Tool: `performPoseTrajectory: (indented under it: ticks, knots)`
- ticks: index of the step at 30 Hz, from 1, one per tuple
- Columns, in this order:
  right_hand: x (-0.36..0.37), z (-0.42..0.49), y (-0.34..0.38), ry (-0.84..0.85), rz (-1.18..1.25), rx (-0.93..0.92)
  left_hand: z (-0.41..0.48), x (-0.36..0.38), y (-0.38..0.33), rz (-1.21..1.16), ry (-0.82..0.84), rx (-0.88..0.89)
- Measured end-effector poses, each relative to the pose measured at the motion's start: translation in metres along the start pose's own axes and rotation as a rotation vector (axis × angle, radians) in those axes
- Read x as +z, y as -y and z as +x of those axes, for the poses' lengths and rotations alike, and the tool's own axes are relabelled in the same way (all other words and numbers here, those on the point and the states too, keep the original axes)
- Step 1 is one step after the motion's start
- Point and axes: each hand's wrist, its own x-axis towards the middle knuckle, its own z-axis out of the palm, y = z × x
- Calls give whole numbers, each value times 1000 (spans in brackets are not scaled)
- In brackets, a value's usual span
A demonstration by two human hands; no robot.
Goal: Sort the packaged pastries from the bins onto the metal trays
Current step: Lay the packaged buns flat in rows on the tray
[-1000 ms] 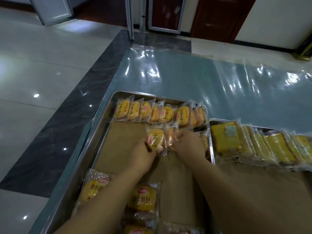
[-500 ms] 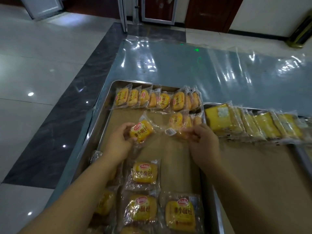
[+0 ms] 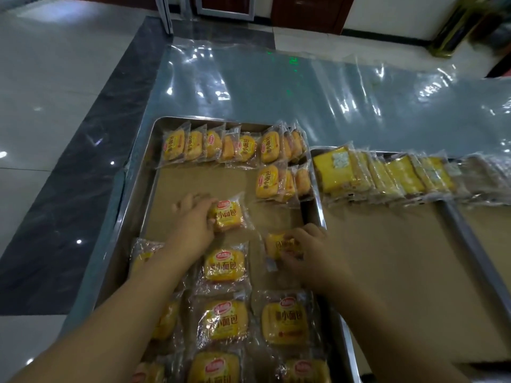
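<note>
Yellow bun packet (image 3: 228,215), printed 小面包, in left hand (image 3: 193,222).

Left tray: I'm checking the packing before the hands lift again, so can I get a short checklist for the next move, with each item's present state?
1. Left hand has a hold on its bun packet: ok, fingers on its left edge.
2. Right hand has its packet: ok, fingers over it.
3. Bare paper free in the left tray beside the short second row: ok.
4. Back row standing in order: ok, packets lean overlapped.
5. Loose packets near the wrists clear of the arms: not ok, some lie under the forearms.
6. Packets sealed: cannot tell.
</note>
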Motion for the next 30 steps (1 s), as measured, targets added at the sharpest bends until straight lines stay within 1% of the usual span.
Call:
performPoseTrajectory:
  ticks: [1,3,5,7,8,10,12,13,14,17,18,19,22,24,26,30]
  knots:
    - [2,1,3,-43,-8,27,0,1,0,66,-35,39]
    - [7,2,7,-86,-55,51,1,3,-2,101,-64,111]
    - [13,2,10,-52,-71,67,2,6,-4,93,-27,173]
    - [17,3,12,19,2,79,3,11,-4,134,30,204]
    - [17,4,12,39,63,57,4,12,-4,158,52,206]
    - [14,7,11,77,120,-67,5,14,-2,177,75,202]
    - [9,12,8,148,64,-177,7,13,0,171,92,201]
    - [8,13,7,167,18,-185,7,13,1,173,98,206]
    - [8,14,7,145,-20,-168,8,11,3,178,100,217]
    - [10,10,14,-63,-50,-1,9,8,7,173,100,258]
    - [12,9,19,-91,-8,52,9,7,8,163,107,269]
    - [14,7,22,-75,20,75,8,7,8,159,116,276]
    - [22,7,25,-1,-32,4,7,3,10,161,117,255]
    - [21,9,22,24,31,-13,7,-3,12,150,97,218]
    - [17,10,20,85,103,1,5,-9,15,153,88,185]
    - [15,8,20,156,-44,-95,2,-16,21,183,92,124]
